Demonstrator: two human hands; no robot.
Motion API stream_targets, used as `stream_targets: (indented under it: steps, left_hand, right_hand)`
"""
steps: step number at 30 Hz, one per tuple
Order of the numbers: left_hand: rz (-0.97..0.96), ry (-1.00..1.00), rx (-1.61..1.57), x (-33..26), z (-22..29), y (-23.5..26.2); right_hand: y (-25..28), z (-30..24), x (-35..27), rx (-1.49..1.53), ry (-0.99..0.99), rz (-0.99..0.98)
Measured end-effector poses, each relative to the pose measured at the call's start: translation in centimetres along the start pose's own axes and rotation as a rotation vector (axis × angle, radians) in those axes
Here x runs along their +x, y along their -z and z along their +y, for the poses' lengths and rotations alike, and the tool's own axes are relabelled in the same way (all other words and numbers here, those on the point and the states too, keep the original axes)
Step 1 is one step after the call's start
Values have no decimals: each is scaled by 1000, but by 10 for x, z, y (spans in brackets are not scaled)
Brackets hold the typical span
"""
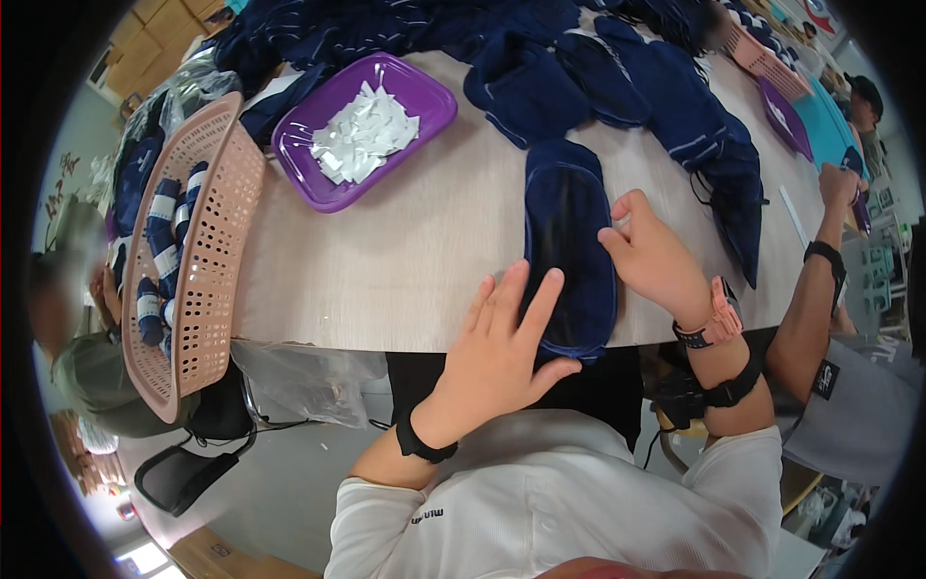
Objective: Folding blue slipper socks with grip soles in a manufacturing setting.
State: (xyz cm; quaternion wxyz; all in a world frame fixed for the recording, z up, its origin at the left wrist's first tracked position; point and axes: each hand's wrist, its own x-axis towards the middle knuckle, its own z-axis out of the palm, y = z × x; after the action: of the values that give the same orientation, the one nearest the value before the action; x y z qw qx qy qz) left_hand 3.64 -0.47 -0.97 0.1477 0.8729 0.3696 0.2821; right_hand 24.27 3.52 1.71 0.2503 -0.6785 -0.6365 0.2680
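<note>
A long navy blue fabric piece (569,251) with rounded ends and pale edge stitching lies flat on the table before me, its near end at the table edge. My left hand (502,347) rests on its lower left part, open, fingers spread and palm down. At the piece's right edge, my right hand (656,251) is loosely closed, with curled fingers and the thumb tip at the fabric. Whatever those fingers hold, if anything, is hidden. More navy fabric pieces (531,87) with pale stitching lie just beyond the flat one.
A purple tray (318,188) of small white slips stands left of centre on the table (386,280). Left of it, a pink basket (207,280) holds navy rolls with white bands. Navy fabric (386,24) is heaped at the back. At right, another person's arm (805,318) reaches over the table.
</note>
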Motion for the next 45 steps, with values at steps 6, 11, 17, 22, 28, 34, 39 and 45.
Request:
stream_targets:
  steps: [6, 11, 17, 22, 28, 34, 39, 45]
  left_hand:
    - [-7, 13, -1, -1, 0, -2]
    - [-36, 53, -55, -1, 1, 3]
    - [-38, 180, -647, -5, -17, 11]
    - [434, 406, -1452, -4, -29, 9]
    - [729, 282, -1314, -1, -28, -5]
    - [841, 360, -1410, -1, -30, -1]
    - [816, 202, -1367, -1, -35, -5]
    - [680, -27, -1123, -6, -37, -7]
  right_hand:
    - [-8, 2, -4, 26, -1, 51]
    - [-7, 2, -11, 29, 55, 59]
    - [3, -2, -25, 115, -26, 37]
    - [-4, 4, -48, 324, 341, 77]
    - [-23, 23, -47, 474, 402, 277]
    - [-13, 16, -38, 926, 296, 440]
    - [4, 12, -42, 1036, 317, 374]
    - [-12, 4, -64, 217, 514, 184]
